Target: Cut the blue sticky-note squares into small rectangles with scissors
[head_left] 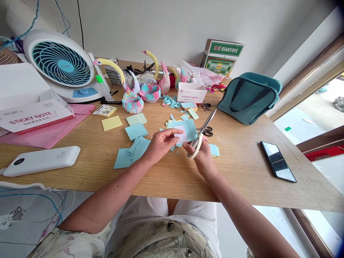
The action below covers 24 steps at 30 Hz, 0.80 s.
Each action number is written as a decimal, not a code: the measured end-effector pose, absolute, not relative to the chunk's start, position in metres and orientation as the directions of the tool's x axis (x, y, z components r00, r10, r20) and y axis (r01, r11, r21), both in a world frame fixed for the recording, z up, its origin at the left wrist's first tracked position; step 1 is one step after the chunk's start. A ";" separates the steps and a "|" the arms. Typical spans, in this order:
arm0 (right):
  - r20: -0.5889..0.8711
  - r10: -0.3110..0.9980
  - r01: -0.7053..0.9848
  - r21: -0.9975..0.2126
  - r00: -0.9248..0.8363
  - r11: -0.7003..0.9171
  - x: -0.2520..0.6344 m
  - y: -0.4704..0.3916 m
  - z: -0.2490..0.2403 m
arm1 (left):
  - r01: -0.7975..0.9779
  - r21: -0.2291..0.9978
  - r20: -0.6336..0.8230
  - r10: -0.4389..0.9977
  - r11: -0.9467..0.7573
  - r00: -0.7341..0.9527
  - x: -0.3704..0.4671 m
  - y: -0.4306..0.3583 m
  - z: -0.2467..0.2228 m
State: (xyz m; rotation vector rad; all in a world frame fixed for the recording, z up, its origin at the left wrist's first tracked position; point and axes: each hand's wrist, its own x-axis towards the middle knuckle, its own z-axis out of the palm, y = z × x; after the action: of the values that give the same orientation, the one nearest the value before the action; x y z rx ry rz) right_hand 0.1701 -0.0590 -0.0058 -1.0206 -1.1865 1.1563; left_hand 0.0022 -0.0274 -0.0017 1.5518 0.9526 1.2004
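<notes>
Between the fingers and thumb of my left hand point(162, 143) is a light blue sticky note point(190, 129), with a pale lilac sheet against its left part. My right hand point(202, 154) is closed around white-handled scissors point(207, 122), their blades pointing up and to the right. The right fingers also reach the note's lower edge. Beneath and behind my hands lie cut paper scraps point(170, 124). A blue stack of sticky notes point(136, 131) and loose blue sheets point(122, 158) rest beside my left wrist. Partly hidden behind the right hand is a pair of black-handled scissors point(208, 132).
Folded-paper swans point(133, 103) stand at the back near a small sticky note box point(191, 94). A fan point(63, 68), larger box point(37, 114) and power bank point(44, 161) are left. On the right are a teal bag point(248, 100) and a phone point(278, 161).
</notes>
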 end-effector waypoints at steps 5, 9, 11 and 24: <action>0.135 0.989 -0.164 -0.976 0.054 0.142 0.170 -0.057 -0.010 | -0.012 0.966 0.253 0.931 -0.259 0.262 0.004 -0.028 -0.003; 0.106 0.992 -0.155 -0.981 0.069 0.116 0.171 -0.057 -0.012 | -0.009 0.955 0.287 0.920 -0.295 0.266 0.003 -0.028 -0.002; 0.098 0.993 -0.153 -0.982 0.073 0.108 0.171 -0.057 -0.012 | 0.001 0.950 0.300 0.917 -0.311 0.262 0.003 -0.028 -0.002; 0.111 0.991 -0.156 -0.980 0.075 0.122 0.171 -0.057 -0.014 | -0.011 0.956 0.287 0.923 -0.294 0.256 0.004 -0.030 0.000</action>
State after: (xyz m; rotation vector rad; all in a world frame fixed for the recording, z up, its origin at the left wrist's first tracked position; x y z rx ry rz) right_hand 0.1707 -0.0572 -0.0138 -1.0371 -1.0968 1.1475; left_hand 0.0039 -0.0299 -0.0003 1.5546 0.8777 1.2068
